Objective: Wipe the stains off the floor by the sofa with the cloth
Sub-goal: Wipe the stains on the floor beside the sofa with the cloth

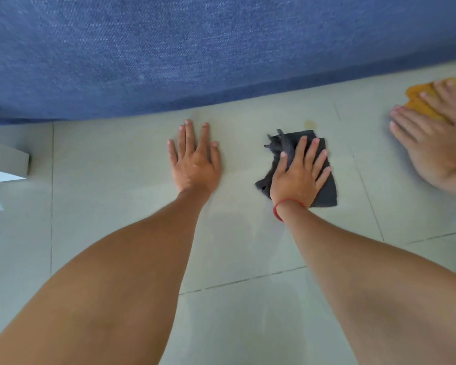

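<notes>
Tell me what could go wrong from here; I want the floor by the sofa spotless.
The yellowish stain lies just beyond the dark cloth under the right hand, so a short stroke may miss it. The left hand braces flat on glossy tile and could slip if it is wet. A second person's hands with an orange cloth work close by; strokes might collide.

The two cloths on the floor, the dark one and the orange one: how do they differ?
The dark grey cloth lies under the right hand, mid-floor, near a faint yellowish stain. The orange cloth sits at the far right edge, closer to the blue sofa, under another person's hands, and is mostly hidden. Both are pressed flat on the pale tiled floor.
</notes>
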### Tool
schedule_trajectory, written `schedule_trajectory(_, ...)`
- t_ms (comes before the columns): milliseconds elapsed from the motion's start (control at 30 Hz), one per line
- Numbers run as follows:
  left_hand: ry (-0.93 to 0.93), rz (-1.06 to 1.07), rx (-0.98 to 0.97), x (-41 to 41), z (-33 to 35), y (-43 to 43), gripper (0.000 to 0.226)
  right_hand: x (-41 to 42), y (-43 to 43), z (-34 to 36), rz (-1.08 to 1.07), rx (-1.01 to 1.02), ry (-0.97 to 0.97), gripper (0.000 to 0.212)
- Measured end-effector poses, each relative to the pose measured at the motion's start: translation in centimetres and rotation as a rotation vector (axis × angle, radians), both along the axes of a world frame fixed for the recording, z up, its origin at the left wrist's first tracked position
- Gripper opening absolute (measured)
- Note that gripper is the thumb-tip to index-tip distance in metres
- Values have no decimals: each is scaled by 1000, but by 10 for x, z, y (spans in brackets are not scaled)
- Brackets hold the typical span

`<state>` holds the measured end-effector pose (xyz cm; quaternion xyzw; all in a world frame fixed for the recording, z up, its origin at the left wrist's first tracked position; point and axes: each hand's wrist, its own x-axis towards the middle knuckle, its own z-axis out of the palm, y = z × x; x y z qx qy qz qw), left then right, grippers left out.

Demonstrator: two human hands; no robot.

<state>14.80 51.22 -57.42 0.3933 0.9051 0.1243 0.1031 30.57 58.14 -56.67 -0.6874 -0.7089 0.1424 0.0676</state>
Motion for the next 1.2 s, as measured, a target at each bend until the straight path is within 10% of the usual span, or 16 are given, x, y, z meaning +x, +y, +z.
schedule_trajectory(867,8,3,1,2,3,0,52,-19,-10,-1,526,40,-14,51)
schedule_trajectory(1200,-12,1,-4,1,3,2,53,-25,50,-1,166,-7,-37,54)
